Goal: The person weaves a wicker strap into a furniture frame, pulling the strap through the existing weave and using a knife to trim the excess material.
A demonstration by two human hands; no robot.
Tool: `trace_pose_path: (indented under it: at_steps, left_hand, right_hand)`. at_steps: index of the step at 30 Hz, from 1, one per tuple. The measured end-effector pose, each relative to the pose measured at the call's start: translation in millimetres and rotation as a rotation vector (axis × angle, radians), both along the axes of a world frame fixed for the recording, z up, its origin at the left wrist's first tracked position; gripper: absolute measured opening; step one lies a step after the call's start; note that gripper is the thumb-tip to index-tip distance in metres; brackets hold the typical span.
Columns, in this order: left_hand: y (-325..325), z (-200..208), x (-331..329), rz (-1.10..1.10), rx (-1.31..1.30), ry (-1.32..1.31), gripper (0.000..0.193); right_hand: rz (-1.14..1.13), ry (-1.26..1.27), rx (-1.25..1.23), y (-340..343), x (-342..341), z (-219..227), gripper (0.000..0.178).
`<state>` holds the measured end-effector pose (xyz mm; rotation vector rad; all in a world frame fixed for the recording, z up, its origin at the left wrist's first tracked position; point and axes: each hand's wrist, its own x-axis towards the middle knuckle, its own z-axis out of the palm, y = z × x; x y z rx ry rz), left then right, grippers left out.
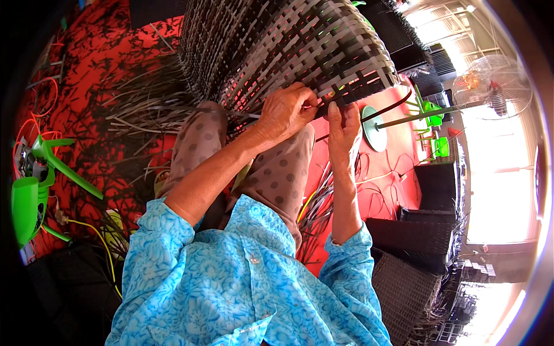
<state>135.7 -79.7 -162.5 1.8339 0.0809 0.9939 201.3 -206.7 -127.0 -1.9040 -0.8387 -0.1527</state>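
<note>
A large woven piece [288, 49] of dark brown and grey flat strips leans over my knees, its lower right edge by my hands. My left hand [287, 112] is closed at that edge, thumb and fingers pinching a dark flat strip. Beside it my right hand [344, 132] is raised with its thumb up, its fingers closed about the same edge strip. A dark strip end [392, 108] curves out to the right past my right hand. Just what lies between the fingertips is partly hidden.
Loose strips [150, 104] fan out at the left over the red floor [98, 34], which is strewn with dark scraps. A green plastic chair [26, 210] stands at left near a yellow cable [101, 236]. At right are a standing fan [490, 86] and dark woven furniture [410, 242].
</note>
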Motion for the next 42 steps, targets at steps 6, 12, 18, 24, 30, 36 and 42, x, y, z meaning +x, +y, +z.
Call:
trace_pose_path:
  at_steps: [6,12,18,24,30,36,42]
  left_hand:
    - [-4,-3,4,0.025,-0.01,-0.08,0.012]
    - [-5,-5,6,0.258,0.384,-0.173,0.015]
    - [-11,-33,-14,0.05,0.078,-0.115,0.022]
    - [-15,-58,-18,-0.015,-0.282,-0.024,0.019]
    - [-10,-61,-16,-0.028,-0.262,0.032,0.01]
    - [-8,-58,-14,-0.036,-0.223,0.021,0.009]
    - [-3,-52,-10,0.255,0.346,-0.046,0.016]
  right_hand:
    - [0.01,-0.047,0.054,4,-4,-1,0.028]
    - [0.033,0.004,0.025,0,-6,3,0.029]
    - [0.011,0.0,0.005,7,-3,5,0.036]
    - [0.153,0.113,0.019,4,-3,-12,0.038]
    - [0.23,0.211,0.095,3,5,-33,0.036]
    - [0.206,0.2,0.118,7,5,-31,0.032]
    - [0.09,0.22,0.096,15,-2,-29,0.03]
